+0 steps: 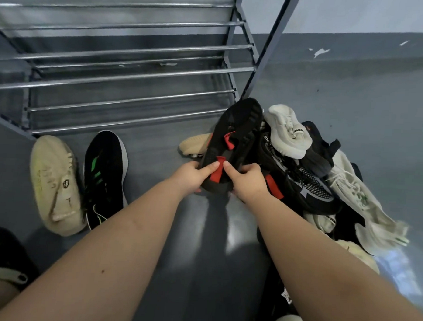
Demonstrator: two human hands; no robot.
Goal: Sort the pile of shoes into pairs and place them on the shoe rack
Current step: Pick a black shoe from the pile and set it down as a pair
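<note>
Shoe in hand: we grip a black shoe with red tabs (233, 142) by its heel end, toe pointing toward the rack.
Left hand (193, 175): clamped on the heel's left side.
Right hand (247, 180): clamped on the right side.
Pile (314, 169): mixed shoes on the floor, touching our shoe's right.
Set aside: beige shoe (55, 185) beside black-green shoe (105, 177), front of the rack.
Shoe rack (127, 76): we see bare bars.

Light: dim, cool, glare streaking the floor (217, 223) under the arms.
Edges: wide-angle bending, soft blur.
</note>
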